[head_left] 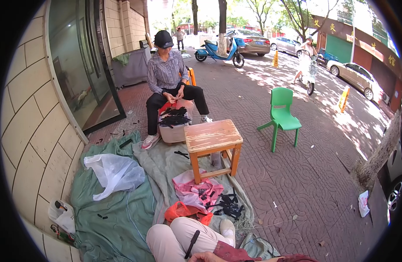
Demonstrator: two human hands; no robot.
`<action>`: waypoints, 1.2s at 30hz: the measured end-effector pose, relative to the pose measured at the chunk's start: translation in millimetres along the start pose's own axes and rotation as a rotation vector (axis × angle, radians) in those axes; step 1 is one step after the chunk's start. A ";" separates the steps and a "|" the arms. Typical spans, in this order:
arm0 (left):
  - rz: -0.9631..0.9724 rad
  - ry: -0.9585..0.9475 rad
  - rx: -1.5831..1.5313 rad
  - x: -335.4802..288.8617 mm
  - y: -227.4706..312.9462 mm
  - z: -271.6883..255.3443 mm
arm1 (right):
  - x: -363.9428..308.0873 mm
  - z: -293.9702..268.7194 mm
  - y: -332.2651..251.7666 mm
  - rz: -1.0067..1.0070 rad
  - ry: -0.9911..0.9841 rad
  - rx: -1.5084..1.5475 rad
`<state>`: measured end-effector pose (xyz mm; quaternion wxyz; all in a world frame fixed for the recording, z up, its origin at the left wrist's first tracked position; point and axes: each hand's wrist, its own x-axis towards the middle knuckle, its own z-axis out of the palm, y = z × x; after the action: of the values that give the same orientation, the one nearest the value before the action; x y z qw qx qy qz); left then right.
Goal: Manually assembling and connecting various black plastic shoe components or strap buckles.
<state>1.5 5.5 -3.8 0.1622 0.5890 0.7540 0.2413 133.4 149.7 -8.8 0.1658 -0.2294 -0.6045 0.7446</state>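
Observation:
At the bottom edge my right hand [205,257] is partly in the picture, cut off by the frame. A narrow black strip [192,243] stands up at its fingertips, over my light trousers [188,236], and the fingers look closed on its lower end. My left hand is out of view. Just beyond my knees lies an orange-red plastic bag [179,210] with dark pieces in it. Beside it a pink bag [192,185] is spread out, and a heap of black strips [230,205] lies to its right.
A wooden stool [213,133] stands ahead. Behind it another person [169,72] sits at a tub [173,133] of black strips. A clear plastic bag [116,172] lies on the green cloth [109,214] at left. A green chair [282,115] stands on the paving at right.

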 end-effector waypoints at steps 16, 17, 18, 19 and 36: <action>-0.159 -0.008 -0.514 25.3 34.7 -38.3 | -3.7 -16.9 12.4 0.200 -0.267 0.229; -0.074 0.024 -0.490 26.9 26.7 -35.9 | -4.5 -9.7 5.7 0.118 -0.202 0.316; 0.008 0.054 -0.463 29.7 20.6 -34.2 | -0.2 -13.3 -4.3 0.177 -0.215 0.357; -0.031 0.026 -0.447 31.3 23.3 -32.7 | -1.1 -11.2 -9.4 0.204 -0.121 0.387; -0.239 0.075 -0.775 28.8 17.5 -26.0 | -2.4 -13.8 -36.5 0.363 -0.146 0.464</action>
<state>-5.4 32.2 28.6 0.3717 0.3831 0.6758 0.5083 141.8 167.7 24.8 0.0342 -0.2357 -0.3779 0.8947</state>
